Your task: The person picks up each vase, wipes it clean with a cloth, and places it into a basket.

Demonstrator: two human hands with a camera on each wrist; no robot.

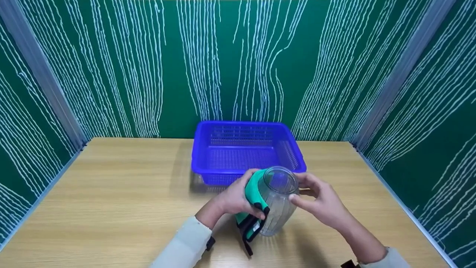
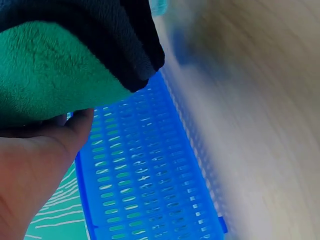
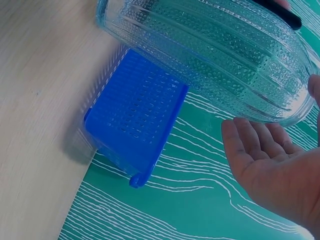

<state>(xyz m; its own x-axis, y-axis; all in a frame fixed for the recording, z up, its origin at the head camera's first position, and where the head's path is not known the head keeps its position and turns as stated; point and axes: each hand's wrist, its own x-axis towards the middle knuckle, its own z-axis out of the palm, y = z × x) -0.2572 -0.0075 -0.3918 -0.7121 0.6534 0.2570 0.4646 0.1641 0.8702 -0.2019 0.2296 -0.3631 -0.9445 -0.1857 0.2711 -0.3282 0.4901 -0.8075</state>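
A clear ribbed glass vase [image 1: 277, 208] stands mouth up, and a green cloth with black edging [image 1: 256, 190] covers its left side. My left hand [image 1: 238, 195] grips the cloth against the glass, thumb in front; in the left wrist view the cloth [image 2: 60, 75] hides most of those fingers. On the other side my right hand [image 1: 325, 203] is cupped loosely near the vase's mouth, thumb at its edge and fingertips behind the rim. The right wrist view shows the palm [image 3: 285, 167] turned toward the vase [image 3: 215, 60], its fingers relaxed and only slightly bent.
Behind the vase sits a blue plastic basket [image 1: 245, 172] with slotted walls, on the wooden table [image 1: 122, 201]. Green panels with white wavy lines [image 1: 238, 67] enclose the back and sides, with metal posts [image 1: 48, 70] at the corners.
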